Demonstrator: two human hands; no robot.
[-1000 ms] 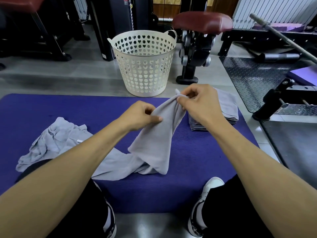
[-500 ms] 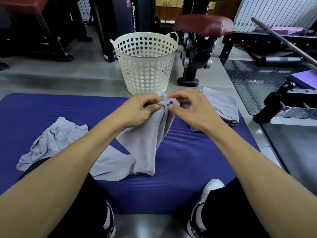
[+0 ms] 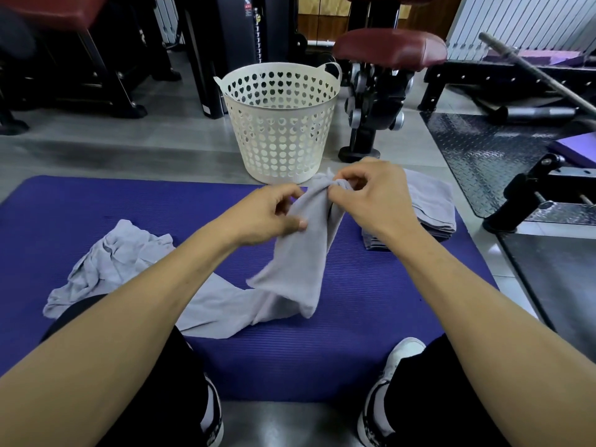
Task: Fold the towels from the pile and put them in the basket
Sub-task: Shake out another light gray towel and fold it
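Observation:
A grey towel hangs above the purple mat, its lower end trailing onto the mat. My right hand pinches its bunched top corner. My left hand grips the towel's edge a little lower, to the left. A crumpled pile of grey towels lies on the mat at the left, partly behind my left forearm. A stack of folded grey towels sits at the mat's right edge, behind my right hand. The white basket with heart-shaped holes stands on the floor beyond the mat; its inside looks bare.
A gym machine with a dark red padded seat stands right of the basket. Black checker-plate flooring and a barbell lie at the right. My legs and shoes rest at the mat's near edge.
My left hand has slid down the towel's edge, away from my right hand, which still holds the top corner. The hanging part has spread a little wider.

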